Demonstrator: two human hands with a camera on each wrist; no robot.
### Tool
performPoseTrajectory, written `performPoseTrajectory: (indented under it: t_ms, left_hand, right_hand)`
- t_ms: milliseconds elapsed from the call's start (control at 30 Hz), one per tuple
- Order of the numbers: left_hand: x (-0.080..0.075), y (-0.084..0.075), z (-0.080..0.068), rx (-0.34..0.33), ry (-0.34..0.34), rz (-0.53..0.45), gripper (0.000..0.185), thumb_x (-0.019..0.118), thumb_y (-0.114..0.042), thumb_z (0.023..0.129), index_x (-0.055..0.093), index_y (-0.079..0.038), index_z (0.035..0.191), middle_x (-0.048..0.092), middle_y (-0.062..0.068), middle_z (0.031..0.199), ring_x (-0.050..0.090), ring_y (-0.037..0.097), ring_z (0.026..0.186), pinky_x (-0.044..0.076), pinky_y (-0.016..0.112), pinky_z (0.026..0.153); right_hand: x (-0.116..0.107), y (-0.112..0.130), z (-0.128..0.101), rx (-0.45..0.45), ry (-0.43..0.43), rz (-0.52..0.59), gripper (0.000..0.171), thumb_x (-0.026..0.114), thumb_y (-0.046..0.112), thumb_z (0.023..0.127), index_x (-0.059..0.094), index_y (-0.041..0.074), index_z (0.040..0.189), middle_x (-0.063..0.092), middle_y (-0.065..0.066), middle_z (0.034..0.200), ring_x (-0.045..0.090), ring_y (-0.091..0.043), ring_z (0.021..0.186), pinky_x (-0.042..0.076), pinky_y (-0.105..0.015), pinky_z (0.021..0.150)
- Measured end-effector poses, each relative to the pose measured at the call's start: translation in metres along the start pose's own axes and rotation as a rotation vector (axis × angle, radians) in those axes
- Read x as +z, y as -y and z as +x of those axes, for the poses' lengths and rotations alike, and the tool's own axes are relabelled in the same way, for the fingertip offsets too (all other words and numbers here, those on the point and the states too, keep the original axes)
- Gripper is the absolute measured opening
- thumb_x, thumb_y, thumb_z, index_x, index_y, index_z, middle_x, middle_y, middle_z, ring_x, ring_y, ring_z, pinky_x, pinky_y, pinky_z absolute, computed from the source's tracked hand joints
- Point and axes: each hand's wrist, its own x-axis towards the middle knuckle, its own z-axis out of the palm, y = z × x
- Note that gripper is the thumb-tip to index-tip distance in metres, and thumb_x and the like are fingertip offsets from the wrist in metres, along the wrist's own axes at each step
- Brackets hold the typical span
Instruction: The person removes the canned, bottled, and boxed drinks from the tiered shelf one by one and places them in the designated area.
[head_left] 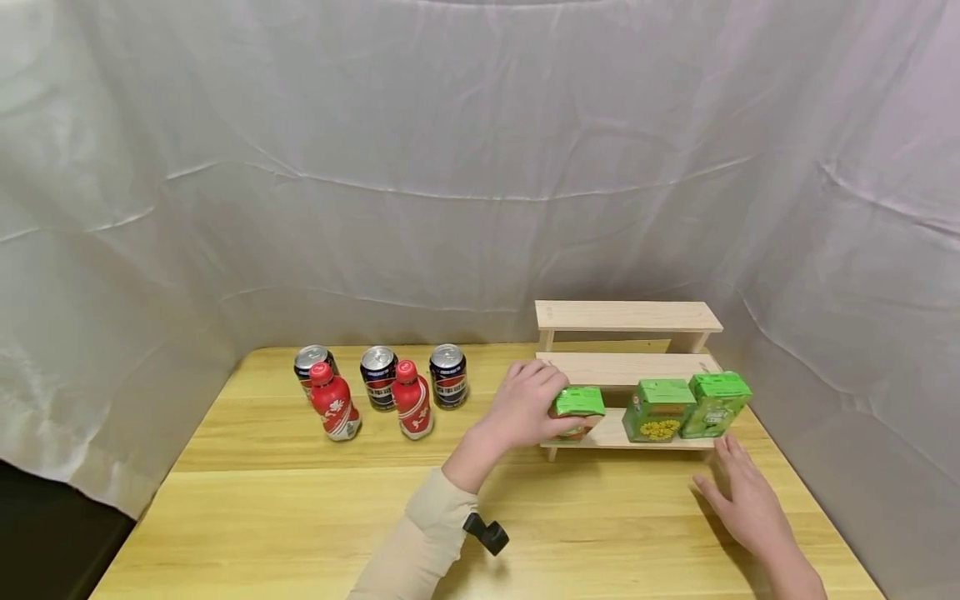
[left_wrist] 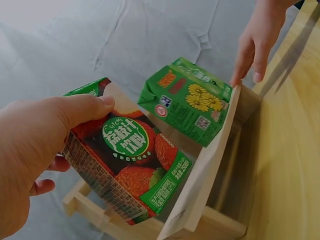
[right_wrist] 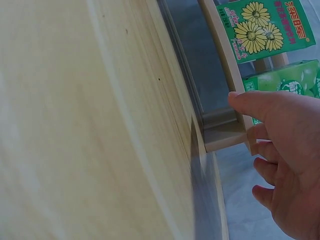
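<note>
My left hand (head_left: 528, 406) grips a lychee juice carton (left_wrist: 131, 150) between thumb and fingers, at the left end of the bottom tier of a wooden stepped rack (head_left: 611, 437). On that same tier stand a green carton with yellow flowers (head_left: 660, 411) and, to its right, a lighter green carton (head_left: 717, 406). My right hand (head_left: 746, 500) is at the rack's front right corner, with its fingers loosely extended. In the right wrist view its thumb and fingertips are close around the rack's edge; whether they touch it I cannot tell.
Left of the rack, several drinks stand on the wooden table (head_left: 300, 517): dark cans (head_left: 448, 377) at the back and red bottles (head_left: 412, 400) in front. The rack's upper tiers (head_left: 626, 317) rise behind the cartons. Grey curtain (head_left: 420, 167) surrounds the table's back and sides.
</note>
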Motion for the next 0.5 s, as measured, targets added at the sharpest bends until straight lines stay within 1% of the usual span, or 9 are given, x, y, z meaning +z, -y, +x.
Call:
performPoseTrajectory:
  t_ms: [100, 167, 333, 400, 500]
  left_hand:
    - [-0.008, 0.003, -0.005, 0.004, -0.008, -0.004, 0.047, 0.066, -0.066, 0.079, 0.061, -0.023, 0.097, 0.064, -0.011, 0.096, 0.054, 0.01, 0.096, 0.041, 0.031, 0.089]
    - [-0.013, 0.005, -0.01, 0.004, 0.0, -0.007, 0.047, 0.066, -0.066, 0.079, 0.062, -0.023, 0.098, 0.065, -0.011, 0.096, 0.054, 0.011, 0.097, 0.041, 0.032, 0.09]
    - [-0.026, 0.014, -0.024, -0.003, 0.037, 0.002, 0.049, 0.066, -0.066, 0.079, 0.064, -0.025, 0.105, 0.067, -0.011, 0.103, 0.055, 0.011, 0.103, 0.041, 0.034, 0.094]
    - [-0.031, 0.019, -0.031, -0.004, 0.044, 0.02, 0.048, 0.066, -0.066, 0.08, 0.064, -0.024, 0.104, 0.067, -0.01, 0.104, 0.056, 0.012, 0.103, 0.042, 0.034, 0.094]
    - [-0.037, 0.025, -0.04, -0.002, 0.044, 0.045, 0.047, 0.065, -0.066, 0.079, 0.062, -0.024, 0.099, 0.067, -0.01, 0.101, 0.055, 0.012, 0.1, 0.042, 0.034, 0.092]
  right_hand:
    - [0.0, 0.0, 0.0, -0.002, -0.006, 0.0, 0.077, 0.057, 0.031, 0.098, 0.018, -0.01, 0.15, 0.009, -0.034, 0.156, 0.01, -0.054, 0.144, 0.009, -0.065, 0.115]
    - [0.0, 0.0, 0.0, -0.005, -0.007, 0.002, 0.077, 0.057, 0.031, 0.098, 0.018, -0.01, 0.15, 0.009, -0.034, 0.156, 0.01, -0.053, 0.144, 0.009, -0.065, 0.115]
    - [-0.001, 0.0, -0.001, -0.008, -0.008, 0.007, 0.076, 0.057, 0.031, 0.098, 0.019, -0.01, 0.15, 0.009, -0.034, 0.156, 0.01, -0.053, 0.144, 0.01, -0.065, 0.115]
    - [-0.001, 0.0, -0.001, -0.007, -0.006, 0.011, 0.076, 0.057, 0.031, 0.098, 0.019, -0.01, 0.15, 0.009, -0.034, 0.156, 0.01, -0.053, 0.144, 0.01, -0.065, 0.115]
    - [-0.001, 0.001, -0.001, -0.006, -0.004, 0.012, 0.076, 0.057, 0.031, 0.098, 0.019, -0.01, 0.15, 0.009, -0.034, 0.157, 0.01, -0.054, 0.144, 0.009, -0.065, 0.114]
